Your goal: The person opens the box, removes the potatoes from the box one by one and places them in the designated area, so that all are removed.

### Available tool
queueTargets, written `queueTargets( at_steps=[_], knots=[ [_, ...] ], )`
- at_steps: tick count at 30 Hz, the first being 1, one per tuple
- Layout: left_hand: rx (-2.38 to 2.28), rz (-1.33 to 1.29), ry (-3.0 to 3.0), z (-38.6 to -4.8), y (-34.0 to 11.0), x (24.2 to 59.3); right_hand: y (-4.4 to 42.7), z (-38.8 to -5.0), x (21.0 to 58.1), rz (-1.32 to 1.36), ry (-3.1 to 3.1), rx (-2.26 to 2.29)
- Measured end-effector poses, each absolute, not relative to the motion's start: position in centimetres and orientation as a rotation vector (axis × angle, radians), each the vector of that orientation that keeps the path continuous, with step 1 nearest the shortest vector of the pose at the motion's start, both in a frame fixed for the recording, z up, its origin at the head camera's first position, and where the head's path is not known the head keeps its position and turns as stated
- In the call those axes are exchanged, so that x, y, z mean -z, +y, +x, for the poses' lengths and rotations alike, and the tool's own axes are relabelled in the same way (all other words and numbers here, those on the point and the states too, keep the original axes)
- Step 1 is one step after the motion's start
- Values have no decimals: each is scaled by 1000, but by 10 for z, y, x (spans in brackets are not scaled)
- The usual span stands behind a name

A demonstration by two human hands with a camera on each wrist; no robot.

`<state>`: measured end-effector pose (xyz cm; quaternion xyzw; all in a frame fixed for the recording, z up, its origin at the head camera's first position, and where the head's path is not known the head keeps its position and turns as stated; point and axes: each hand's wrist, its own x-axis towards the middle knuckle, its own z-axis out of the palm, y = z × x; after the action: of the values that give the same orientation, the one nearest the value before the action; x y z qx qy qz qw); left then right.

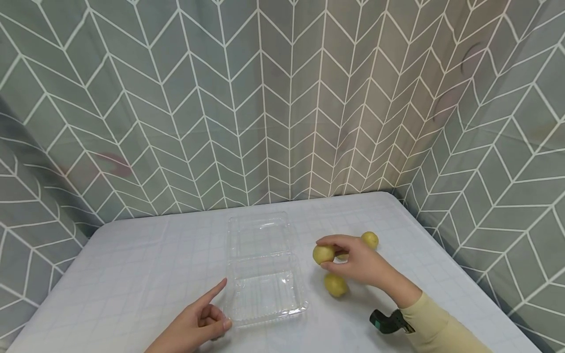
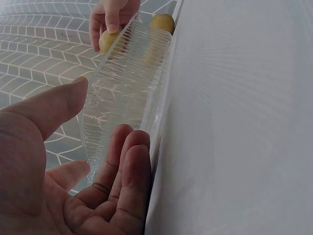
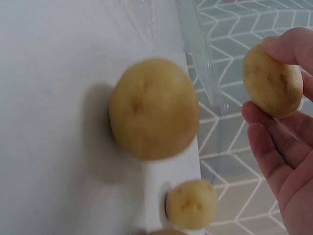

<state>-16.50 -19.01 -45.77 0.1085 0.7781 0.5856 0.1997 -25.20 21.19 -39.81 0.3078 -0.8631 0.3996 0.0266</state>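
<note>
My right hand (image 1: pixel 353 257) pinches a small yellow-brown potato (image 3: pixel 273 81) between thumb and fingertips, raised above the table. Below that hand lies a second potato (image 1: pixel 335 285), and another potato (image 1: pixel 370 239) sits farther back. One more potato (image 1: pixel 342 256) is mostly hidden behind the right hand. A clear plastic clamshell box (image 1: pixel 267 291) stands unfolded, its lid (image 1: pixel 259 235) lying back toward the curtain. At the box's near left corner is my left hand (image 1: pixel 198 321), thumb touching the rim, index finger extended along the side, other fingers bent. No potato is visible inside the box.
A white cloth (image 1: pixel 132 274) covers the table. Patterned grey curtains (image 1: pixel 273 108) hang behind it and along the right side. On the right wrist is a black strap with a device (image 1: pixel 388 322), just past the cream sleeve (image 1: pixel 434 321).
</note>
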Motion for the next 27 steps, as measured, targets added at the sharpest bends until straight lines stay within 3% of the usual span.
queueTargets(
  at_steps=[27],
  knots=[
    [-1617, 300, 2176, -164, -190, 458, 286, -246, 411, 621, -2640, -1144]
  ],
)
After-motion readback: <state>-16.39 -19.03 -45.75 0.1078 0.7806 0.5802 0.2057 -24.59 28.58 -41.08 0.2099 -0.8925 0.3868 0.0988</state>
